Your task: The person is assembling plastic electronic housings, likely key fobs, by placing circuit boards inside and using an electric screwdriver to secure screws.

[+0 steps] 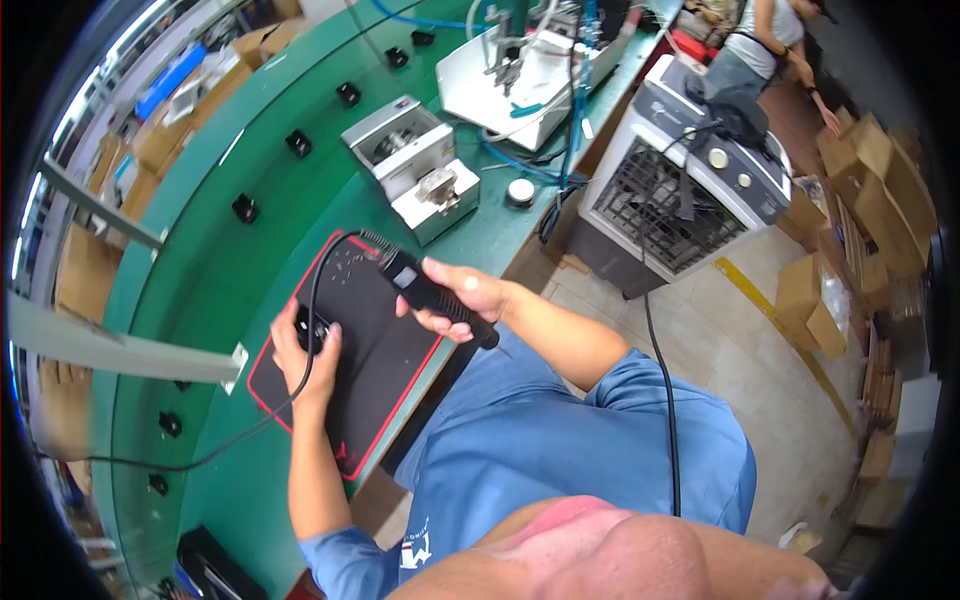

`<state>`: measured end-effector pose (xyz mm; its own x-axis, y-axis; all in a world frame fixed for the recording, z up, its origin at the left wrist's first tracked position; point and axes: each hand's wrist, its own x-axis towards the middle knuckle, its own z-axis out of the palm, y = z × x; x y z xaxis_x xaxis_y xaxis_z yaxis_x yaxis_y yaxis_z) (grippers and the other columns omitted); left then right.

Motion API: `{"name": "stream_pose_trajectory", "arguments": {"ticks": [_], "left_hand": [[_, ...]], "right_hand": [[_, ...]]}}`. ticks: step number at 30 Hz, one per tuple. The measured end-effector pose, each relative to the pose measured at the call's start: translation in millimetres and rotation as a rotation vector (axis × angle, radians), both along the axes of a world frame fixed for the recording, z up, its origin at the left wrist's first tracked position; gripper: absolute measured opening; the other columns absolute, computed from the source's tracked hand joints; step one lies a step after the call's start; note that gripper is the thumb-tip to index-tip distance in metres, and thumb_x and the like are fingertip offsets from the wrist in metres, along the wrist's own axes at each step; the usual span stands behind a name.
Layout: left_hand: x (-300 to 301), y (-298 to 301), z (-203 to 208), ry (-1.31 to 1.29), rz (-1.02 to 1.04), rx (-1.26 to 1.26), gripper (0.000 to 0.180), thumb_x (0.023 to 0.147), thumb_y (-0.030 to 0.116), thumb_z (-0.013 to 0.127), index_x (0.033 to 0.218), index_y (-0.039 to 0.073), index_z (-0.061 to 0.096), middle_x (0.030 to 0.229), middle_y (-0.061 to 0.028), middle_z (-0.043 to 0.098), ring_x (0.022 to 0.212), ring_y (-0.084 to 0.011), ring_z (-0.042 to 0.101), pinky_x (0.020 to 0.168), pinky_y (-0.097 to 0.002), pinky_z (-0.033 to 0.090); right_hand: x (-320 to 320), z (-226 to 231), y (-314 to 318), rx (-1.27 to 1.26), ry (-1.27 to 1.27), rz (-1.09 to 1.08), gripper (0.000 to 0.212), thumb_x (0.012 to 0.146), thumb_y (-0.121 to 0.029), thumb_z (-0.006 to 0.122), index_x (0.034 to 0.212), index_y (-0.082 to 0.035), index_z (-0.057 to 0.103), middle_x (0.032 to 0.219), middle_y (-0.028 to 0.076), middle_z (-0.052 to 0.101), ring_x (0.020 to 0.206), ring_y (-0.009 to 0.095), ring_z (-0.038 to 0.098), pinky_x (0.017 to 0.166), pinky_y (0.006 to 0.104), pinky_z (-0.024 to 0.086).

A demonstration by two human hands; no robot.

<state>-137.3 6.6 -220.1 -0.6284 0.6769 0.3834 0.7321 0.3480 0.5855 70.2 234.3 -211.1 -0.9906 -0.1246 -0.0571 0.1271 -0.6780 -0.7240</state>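
Observation:
My right hand [480, 290] is wrapped round a black electric screwdriver [425, 290]. Its coiled cable end points away from me, while the thin bit end points back toward my body. On the black mat with a red border [385, 350], my left hand [298, 358] grips a small black part [314, 328] between thumb and fingers; the fingers hide much of it. Several tiny screws [350, 264] lie scattered on the mat's far end. The screwdriver's black cable [313, 280] runs over the mat, past my left wrist and off to the left.
Several black parts [299, 143] sit spaced along the green conveyor belt [265, 180]. A grey metal machine [420, 185] and a small round container [520, 193] stand beyond the mat. A white bracket arm [130, 345] juts in from the left. At right are an air cooler [680, 190], cartons and another person.

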Motion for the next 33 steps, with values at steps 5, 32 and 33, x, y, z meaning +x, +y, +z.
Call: {"name": "stream_pose_trajectory", "arguments": {"ticks": [5, 32, 33], "left_hand": [[-71, 20, 19, 0.147, 0.181, -0.128, 0.075, 0.08, 0.034, 0.078, 0.143, 0.007, 0.048, 0.135, -0.0172, 0.052, 0.126, -0.0358, 0.053, 0.103, -0.0511, 0.042], [-328, 115, -20, 0.252, 0.17, -0.476, 0.087, 0.078, 0.029, 0.086, 0.149, 0.006, 0.041, 0.146, -0.0155, 0.052, 0.132, -0.0332, 0.053, 0.107, -0.0437, 0.045], [-331, 114, -22, 0.294, 0.159, -0.454, 0.088, 0.077, 0.029, 0.086, 0.149, 0.007, 0.041, 0.146, -0.0141, 0.052, 0.132, -0.0321, 0.053, 0.107, -0.0434, 0.045]], "right_hand": [[0, -27, 13, -0.13, 0.029, 0.069, 0.077, 0.101, -0.068, 0.031, 0.126, 0.002, 0.054, 0.07, 0.006, 0.053, 0.043, 0.012, 0.046, 0.04, 0.027, 0.042], [-5, -26, 9, -0.168, 0.075, 0.113, 0.076, 0.102, -0.068, 0.03, 0.122, 0.001, 0.055, 0.067, 0.004, 0.052, 0.043, 0.011, 0.046, 0.038, 0.0264, 0.041], [-3, -24, 8, -0.158, 0.099, 0.123, 0.076, 0.102, -0.068, 0.03, 0.121, 0.001, 0.055, 0.066, 0.003, 0.051, 0.042, 0.011, 0.045, 0.038, 0.0264, 0.041]]}}
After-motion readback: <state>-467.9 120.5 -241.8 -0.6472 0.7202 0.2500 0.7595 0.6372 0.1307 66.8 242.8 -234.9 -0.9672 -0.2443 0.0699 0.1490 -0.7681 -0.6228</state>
